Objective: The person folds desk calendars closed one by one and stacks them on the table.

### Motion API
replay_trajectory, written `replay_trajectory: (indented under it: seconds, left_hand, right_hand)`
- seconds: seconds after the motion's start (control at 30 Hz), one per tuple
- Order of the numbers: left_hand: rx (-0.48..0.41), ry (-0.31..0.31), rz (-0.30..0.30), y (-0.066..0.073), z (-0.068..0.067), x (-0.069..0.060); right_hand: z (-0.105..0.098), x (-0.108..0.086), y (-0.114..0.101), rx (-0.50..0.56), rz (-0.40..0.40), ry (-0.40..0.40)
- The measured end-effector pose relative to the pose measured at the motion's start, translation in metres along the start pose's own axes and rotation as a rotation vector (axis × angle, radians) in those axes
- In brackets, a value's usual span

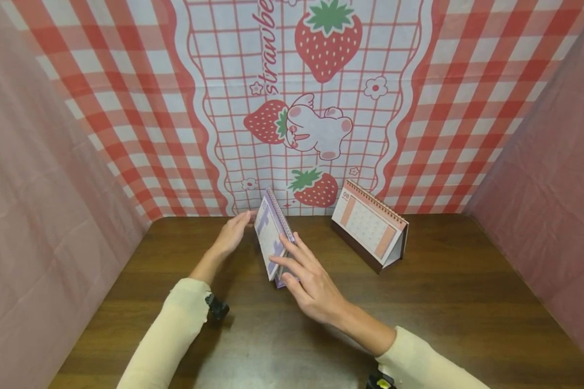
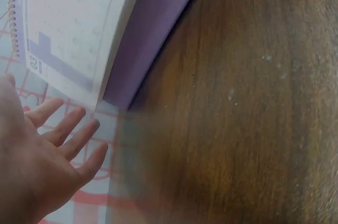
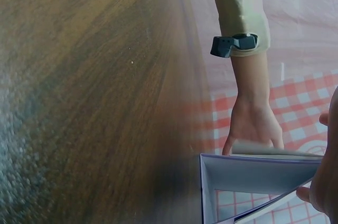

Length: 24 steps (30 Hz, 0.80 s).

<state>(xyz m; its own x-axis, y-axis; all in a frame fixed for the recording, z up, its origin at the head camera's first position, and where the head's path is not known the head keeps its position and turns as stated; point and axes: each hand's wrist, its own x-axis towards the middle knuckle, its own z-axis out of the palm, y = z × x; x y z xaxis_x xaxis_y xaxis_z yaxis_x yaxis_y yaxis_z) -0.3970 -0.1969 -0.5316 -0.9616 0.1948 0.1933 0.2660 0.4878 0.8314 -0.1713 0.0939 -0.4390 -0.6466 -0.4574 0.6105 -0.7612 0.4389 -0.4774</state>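
Note:
A purple spiral-bound desk calendar [image 1: 271,237] stands like a tent on the wooden table, its page marked 03 facing left. My left hand [image 1: 232,233] is beside its far left end, fingers spread and the palm empty; the left wrist view shows this hand [image 2: 50,155] apart from the calendar's page [image 2: 68,28]. My right hand [image 1: 316,281] lies over the calendar's near end, fairly straight fingers reaching across the top edge and page. Seen from the right wrist, the calendar's open triangular side [image 3: 248,174] is next to the right hand [image 3: 326,182], which is mostly cut off.
A second desk calendar [image 1: 367,224], pink and white with a page marked 08, stands to the right on the table [image 1: 443,313]. A red checked strawberry cloth [image 1: 379,119] hangs behind. Pink curtains [image 1: 550,162] flank both sides.

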Motion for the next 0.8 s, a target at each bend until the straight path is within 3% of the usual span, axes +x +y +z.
replay_trajectory:
  seconds: [0.2, 0.3, 0.43, 0.53, 0.63, 0.8]
  left_hand:
    - [-0.076, -0.077, -0.046, 0.071, -0.009, -0.038]
    - [-0.084, -0.064, -0.062, 0.054, -0.006, -0.028]
    - [-0.123, -0.05, -0.071, -0.006, 0.003, 0.008]
    - [-0.178, -0.074, -0.05, -0.025, 0.006, 0.025]
    - [-0.188, -0.076, 0.01, -0.033, 0.008, 0.035]
    - [-0.13, 0.012, 0.047, -0.017, 0.013, 0.029]
  right_hand:
    - [0.0, 0.0, 0.0, 0.004, 0.003, -0.005]
    - [-0.001, 0.001, 0.0, 0.004, 0.004, 0.001]
    - [-0.004, 0.004, 0.001, 0.0, -0.009, 0.029]
    - [-0.007, 0.007, 0.001, 0.001, -0.012, 0.035]
    - [-0.008, 0.007, 0.0, 0.013, 0.0, 0.031]
    - [-0.01, 0.001, -0.004, 0.069, 0.051, 0.016]
